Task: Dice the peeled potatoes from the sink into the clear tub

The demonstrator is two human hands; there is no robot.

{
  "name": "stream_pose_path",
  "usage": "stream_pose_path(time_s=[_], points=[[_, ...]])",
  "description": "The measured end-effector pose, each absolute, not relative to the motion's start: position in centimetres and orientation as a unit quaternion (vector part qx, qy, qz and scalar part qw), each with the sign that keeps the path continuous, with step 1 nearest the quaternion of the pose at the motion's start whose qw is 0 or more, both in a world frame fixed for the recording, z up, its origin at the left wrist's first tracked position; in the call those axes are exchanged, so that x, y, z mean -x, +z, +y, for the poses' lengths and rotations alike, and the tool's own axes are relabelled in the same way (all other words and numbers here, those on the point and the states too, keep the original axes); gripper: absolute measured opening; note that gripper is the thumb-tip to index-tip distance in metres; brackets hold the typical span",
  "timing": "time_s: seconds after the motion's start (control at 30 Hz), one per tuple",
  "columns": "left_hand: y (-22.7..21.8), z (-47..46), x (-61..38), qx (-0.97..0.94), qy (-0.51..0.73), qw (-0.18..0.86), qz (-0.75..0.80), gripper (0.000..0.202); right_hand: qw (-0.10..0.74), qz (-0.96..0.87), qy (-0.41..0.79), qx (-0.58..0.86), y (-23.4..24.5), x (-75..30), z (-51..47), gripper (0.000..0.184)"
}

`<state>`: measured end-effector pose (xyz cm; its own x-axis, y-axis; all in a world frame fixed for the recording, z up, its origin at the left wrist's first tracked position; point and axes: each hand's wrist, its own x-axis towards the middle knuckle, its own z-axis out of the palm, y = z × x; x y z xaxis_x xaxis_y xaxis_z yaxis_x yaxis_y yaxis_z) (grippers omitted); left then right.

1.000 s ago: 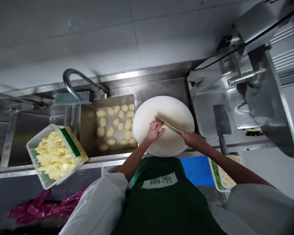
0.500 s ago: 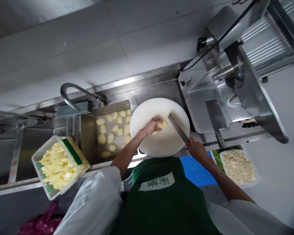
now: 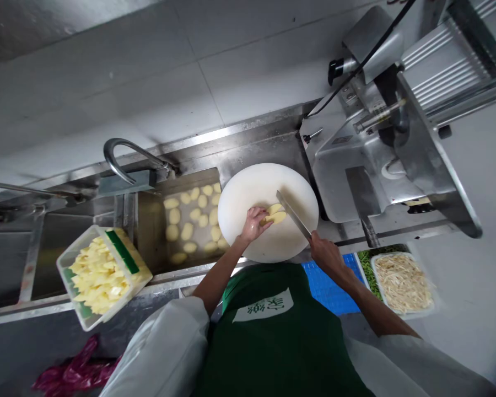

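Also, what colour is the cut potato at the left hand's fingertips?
Pale yellow; the cut potato shows best in the head view.

The left hand (image 3: 254, 224) is bent in a pinch; the right hand (image 3: 324, 253) is curled tight.

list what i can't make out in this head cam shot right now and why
Head view: the handle of the knife, covered by the right hand.
Head view: the left ends of the potato pieces, behind fingers of the left hand.
Head view: the bottom of the purple bag, cut off by the lower edge.
Head view: print on the machine's label, too small.
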<state>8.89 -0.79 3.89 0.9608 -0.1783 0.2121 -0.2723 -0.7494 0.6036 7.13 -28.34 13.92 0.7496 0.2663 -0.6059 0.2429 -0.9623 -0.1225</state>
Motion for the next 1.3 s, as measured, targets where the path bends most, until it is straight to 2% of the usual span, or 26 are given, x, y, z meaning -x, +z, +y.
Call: stream_pose_path(time_s=[0.23, 0.63, 0.9, 1.07, 1.23, 1.3], points=[[3.4, -1.8, -8.1, -0.938, 0.085, 0.324, -0.088, 0.019, 0.048, -0.131, 0.327, 0.935, 14.0, -7.6, -24.8, 0.031], [3.3, -1.7, -8.5, -0.936, 0.086, 0.331, -0.082, 0.020, 0.037, -0.131, 0.332, 0.933, 13.4, -8.9, -21.9, 0.030], [4.5, 0.8, -7.4, -0.924, 0.154, 0.350, 0.015, 0.017, 0.052, -0.104, 0.310, 0.944, 14.9, -8.6, -19.9, 0.035], [5.4, 3.4, -8.0, -0.923, 0.098, 0.373, 0.007, 0.023, 0.064, -0.110, 0.329, 0.936, 13.1, -8.9, -17.7, 0.033], [6.7, 5.3, -9.5, -0.919, -0.078, 0.354, -0.157, 0.052, 0.079, -0.102, 0.322, 0.938, 12.0, -10.6, -18.9, 0.033], [7.0, 5.8, -9.5, -0.919, -0.114, 0.330, -0.184, 0.053, 0.095, -0.113, 0.319, 0.936, 12.0, -11.4, -20.0, 0.031]])
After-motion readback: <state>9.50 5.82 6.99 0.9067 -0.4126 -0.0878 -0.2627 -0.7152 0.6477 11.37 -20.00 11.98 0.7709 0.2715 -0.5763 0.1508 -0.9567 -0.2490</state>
